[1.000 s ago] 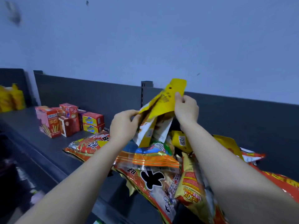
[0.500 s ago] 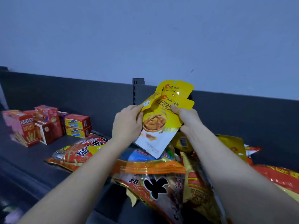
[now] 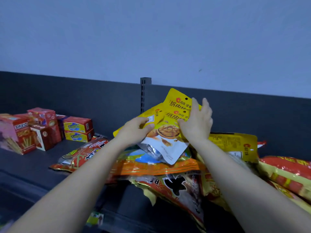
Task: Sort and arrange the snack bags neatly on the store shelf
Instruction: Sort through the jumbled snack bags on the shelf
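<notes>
Head view — left grip (image 3: 134, 132) in pinch on yellow bags (image 3: 170, 132), right grip (image 3: 197, 123) flat against them, fingers (image 3: 205, 105) spread.

I see a dim, bluish, evenly lit view. Soft glare sits on the foil of the yellow pouch (image 3: 152, 149); boxes (image 3: 25, 132) at left smear; edges bow.

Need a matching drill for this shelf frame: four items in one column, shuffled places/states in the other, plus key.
1. yellow walnut bags
2. red boxes
3. orange-banded bag
4. slotted post

A. stacked at the left of the shelf
B. upright on the back panel
C. held by left hand, touched by right hand
D. lying flat below the held bags

Pairs: 1-C, 2-A, 3-D, 4-B
</notes>
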